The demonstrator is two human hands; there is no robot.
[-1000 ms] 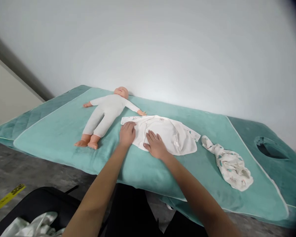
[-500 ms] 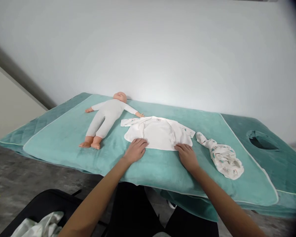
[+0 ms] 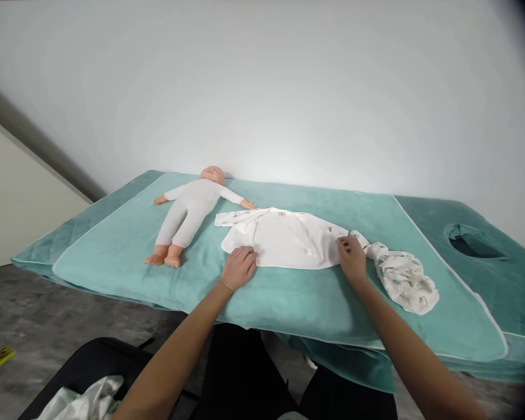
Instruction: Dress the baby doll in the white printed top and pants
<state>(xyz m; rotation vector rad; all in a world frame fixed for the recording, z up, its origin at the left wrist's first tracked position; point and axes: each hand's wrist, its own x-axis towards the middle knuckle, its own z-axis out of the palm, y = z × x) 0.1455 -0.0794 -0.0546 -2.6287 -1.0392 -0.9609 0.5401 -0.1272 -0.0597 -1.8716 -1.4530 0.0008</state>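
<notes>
A white baby shirt [image 3: 284, 239] lies spread with its plain inside facing up, its printed sleeves reaching out to both sides. On its lower left hem rests my left hand [image 3: 240, 268], fingers bent and pressed together on the cloth. My right hand [image 3: 352, 259] pinches the shirt's right edge, close to the right sleeve's cuff; its fingertips are partly hidden. Left of the shirt, a baby doll [image 3: 192, 210] in a pale cloth body lies on its back, one hand near the left sleeve. A bunched printed cloth garment [image 3: 405, 280] lies just right of my right hand.
A teal padded cover [image 3: 126, 245] lies over the table, which stands against a white wall [image 3: 262, 87]. At the right is a hole [image 3: 475, 246] in the tabletop. Below left, a black chair [image 3: 83, 361] carries a crumpled pale cloth [image 3: 87, 399].
My right hand has moved right and slightly up from the lower hem, and the shirt's right side is now spread flatter and wider. My left hand stays at the left hem.
</notes>
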